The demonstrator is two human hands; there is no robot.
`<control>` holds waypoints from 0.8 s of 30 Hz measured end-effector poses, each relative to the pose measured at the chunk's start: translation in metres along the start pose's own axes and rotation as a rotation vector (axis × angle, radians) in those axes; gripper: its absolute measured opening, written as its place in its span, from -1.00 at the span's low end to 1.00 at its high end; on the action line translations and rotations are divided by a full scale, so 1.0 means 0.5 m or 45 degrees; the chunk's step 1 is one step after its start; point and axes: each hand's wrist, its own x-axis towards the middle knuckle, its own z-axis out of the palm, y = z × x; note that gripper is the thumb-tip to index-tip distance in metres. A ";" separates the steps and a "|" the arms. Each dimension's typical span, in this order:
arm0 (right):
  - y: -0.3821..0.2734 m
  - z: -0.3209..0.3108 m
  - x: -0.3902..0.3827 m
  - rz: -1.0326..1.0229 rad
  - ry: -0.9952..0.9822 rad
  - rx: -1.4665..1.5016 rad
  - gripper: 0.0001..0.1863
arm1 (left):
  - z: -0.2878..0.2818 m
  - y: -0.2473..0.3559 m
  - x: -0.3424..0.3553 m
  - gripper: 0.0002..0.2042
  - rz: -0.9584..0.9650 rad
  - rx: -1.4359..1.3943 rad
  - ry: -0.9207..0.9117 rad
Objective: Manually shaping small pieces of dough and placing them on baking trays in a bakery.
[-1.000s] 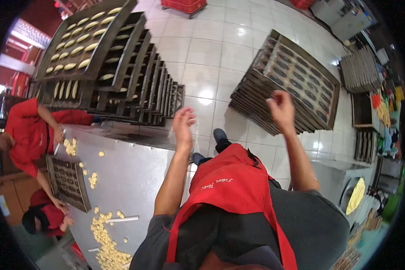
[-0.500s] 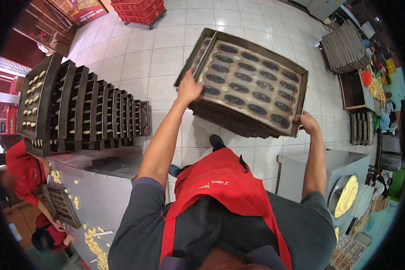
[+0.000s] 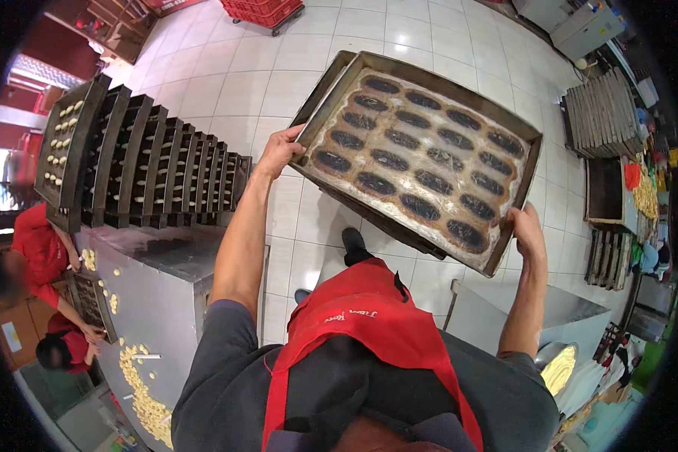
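A dark-rimmed metal baking tray (image 3: pixel 413 158) is held in front of me, slightly tilted. Rows of dark oval marks show on its pale, floury base. My left hand (image 3: pixel 282 151) grips its left edge, fingers curled around the rim. At the near right corner, my right hand (image 3: pixel 527 230) has hold of the same tray. More trays (image 3: pixel 369 218) are beneath it, their edges showing at the far left and along the near side. The held tray hides most of them.
To the left rises a tall stack of trays (image 3: pixel 71 154) with pale dough pieces. Beside it, a metal table (image 3: pixel 158 294) carries dough pieces, and two people in red work there. A grey cabinet (image 3: pixel 497 309) stands at my right. Red crates (image 3: pixel 260 11) sit far off on the tiled floor.
The top tray has come up and nearer to me, shifting a little right of the trays beneath. Both hands have moved with it. The whole view has shifted slightly.
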 end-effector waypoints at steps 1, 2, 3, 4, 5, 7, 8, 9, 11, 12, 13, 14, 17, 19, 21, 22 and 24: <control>0.025 0.006 0.012 -0.004 -0.009 -0.014 -0.43 | 0.009 0.020 -0.007 -0.23 0.000 0.028 -0.035; 0.046 0.014 0.020 -0.041 0.049 0.154 -0.56 | 0.012 0.034 -0.009 -0.23 0.004 0.016 -0.010; 0.064 0.014 0.027 -0.076 0.103 0.323 -0.69 | 0.015 0.048 -0.010 -0.22 0.008 -0.001 -0.047; 0.075 0.007 0.034 -0.092 0.073 0.303 -0.69 | 0.012 0.051 -0.020 -0.21 0.009 -0.015 -0.072; 0.090 -0.013 0.046 -0.049 0.054 0.296 -0.58 | 0.019 0.046 -0.031 -0.19 0.031 -0.163 -0.075; 0.124 -0.054 0.060 -0.054 -0.047 0.469 -0.47 | 0.047 0.073 -0.080 -0.17 0.088 -0.416 -0.074; 0.128 -0.065 0.061 -0.109 -0.150 0.642 -0.46 | 0.034 0.067 -0.099 -0.15 0.157 -0.473 -0.073; 0.109 -0.041 0.036 -0.136 -0.100 0.882 -0.43 | 0.030 0.067 -0.129 -0.15 0.201 -0.519 -0.025; 0.035 0.002 -0.051 -0.191 -0.143 1.069 -0.37 | 0.032 0.097 -0.219 -0.14 0.349 -0.601 0.050; 0.018 0.003 -0.073 -0.235 -0.231 1.020 -0.34 | 0.018 0.079 -0.259 -0.19 0.425 -0.703 0.086; 0.053 -0.009 -0.059 -0.263 -0.333 0.949 -0.32 | -0.001 0.062 -0.316 -0.25 0.465 -0.825 0.185; 0.073 -0.005 -0.034 -0.291 -0.422 0.885 -0.29 | -0.015 0.048 -0.377 -0.31 0.509 -0.944 0.270; -0.019 0.211 -0.132 -0.326 -0.556 0.849 -0.25 | -0.092 0.003 -0.624 -0.35 0.648 -1.010 0.704; -0.044 0.309 -0.172 -0.345 -0.746 0.621 -0.37 | -0.120 -0.027 -0.814 -0.35 0.728 -1.122 1.091; -0.032 0.484 -0.235 -0.251 -0.882 0.528 -0.54 | -0.157 -0.125 -0.995 -0.35 0.784 -1.137 1.308; -0.023 0.565 -0.278 -0.293 -0.960 0.471 -0.76 | -0.172 -0.184 -1.095 -0.35 0.670 -1.073 1.564; 0.016 0.731 -0.361 -0.267 -1.051 0.520 -0.71 | -0.163 -0.282 -1.269 -0.35 0.561 -1.010 1.858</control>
